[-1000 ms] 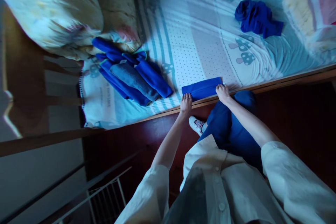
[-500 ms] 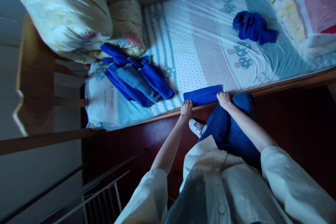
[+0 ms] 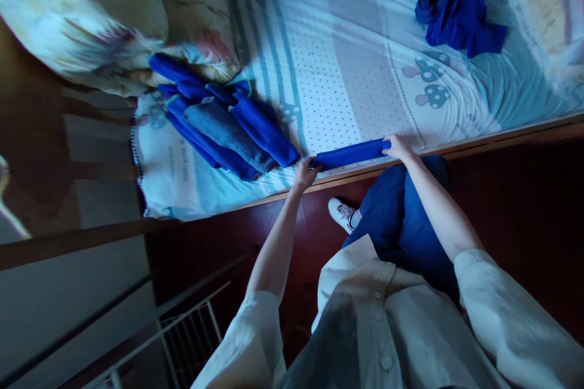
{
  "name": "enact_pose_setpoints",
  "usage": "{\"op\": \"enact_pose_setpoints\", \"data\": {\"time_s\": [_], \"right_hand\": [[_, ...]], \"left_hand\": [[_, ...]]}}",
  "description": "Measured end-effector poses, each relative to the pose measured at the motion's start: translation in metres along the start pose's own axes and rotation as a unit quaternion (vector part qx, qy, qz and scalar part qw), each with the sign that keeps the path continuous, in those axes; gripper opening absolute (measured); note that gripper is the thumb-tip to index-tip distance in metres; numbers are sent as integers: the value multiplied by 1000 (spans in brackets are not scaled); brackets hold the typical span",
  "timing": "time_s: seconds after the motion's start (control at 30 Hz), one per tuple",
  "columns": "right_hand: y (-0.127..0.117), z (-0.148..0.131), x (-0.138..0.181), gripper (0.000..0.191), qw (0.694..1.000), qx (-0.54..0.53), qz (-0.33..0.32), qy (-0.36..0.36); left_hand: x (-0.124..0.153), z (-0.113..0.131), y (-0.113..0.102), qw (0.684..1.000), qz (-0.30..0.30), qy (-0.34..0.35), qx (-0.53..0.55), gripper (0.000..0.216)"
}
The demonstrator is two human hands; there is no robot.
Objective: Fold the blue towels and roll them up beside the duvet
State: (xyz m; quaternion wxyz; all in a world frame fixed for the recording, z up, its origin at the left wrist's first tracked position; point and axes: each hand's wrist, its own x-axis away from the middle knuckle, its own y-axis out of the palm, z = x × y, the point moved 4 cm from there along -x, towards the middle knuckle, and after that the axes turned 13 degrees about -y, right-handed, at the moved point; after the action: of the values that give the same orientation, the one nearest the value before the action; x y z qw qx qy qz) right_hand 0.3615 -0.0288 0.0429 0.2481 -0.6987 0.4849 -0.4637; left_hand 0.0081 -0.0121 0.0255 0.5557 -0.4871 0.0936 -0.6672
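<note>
Folded blue cloth (image 3: 351,154) — left hand (image 3: 305,174), right hand (image 3: 398,146) pinching its ends, arms outstretched.

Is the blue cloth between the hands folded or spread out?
Folded: the blue cloth is a narrow strip at the bed's edge, left hand and right hand gripping its ends.

Two hands (image 3: 305,174) (image 3: 398,146), one folded cloth (image 3: 351,153), one crumpled cloth (image 3: 458,17), two pillows (image 3: 82,9) (image 3: 196,3).

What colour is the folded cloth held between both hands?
Solid blue folded cloth, seen in the head view.
</note>
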Motion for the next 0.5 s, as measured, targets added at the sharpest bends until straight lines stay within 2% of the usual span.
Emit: {"op": "enact_pose_setpoints", "data": {"time_s": [0.27,0.5], "right_hand": [[5,25,-34,53,999,-29,14,30],[23,41,-53,65,998,-33,36,46]], "left_hand": [[-32,4,8,996,60,-61,-3,24],[-42,2,14,994,92,-50,-41,20]]}}
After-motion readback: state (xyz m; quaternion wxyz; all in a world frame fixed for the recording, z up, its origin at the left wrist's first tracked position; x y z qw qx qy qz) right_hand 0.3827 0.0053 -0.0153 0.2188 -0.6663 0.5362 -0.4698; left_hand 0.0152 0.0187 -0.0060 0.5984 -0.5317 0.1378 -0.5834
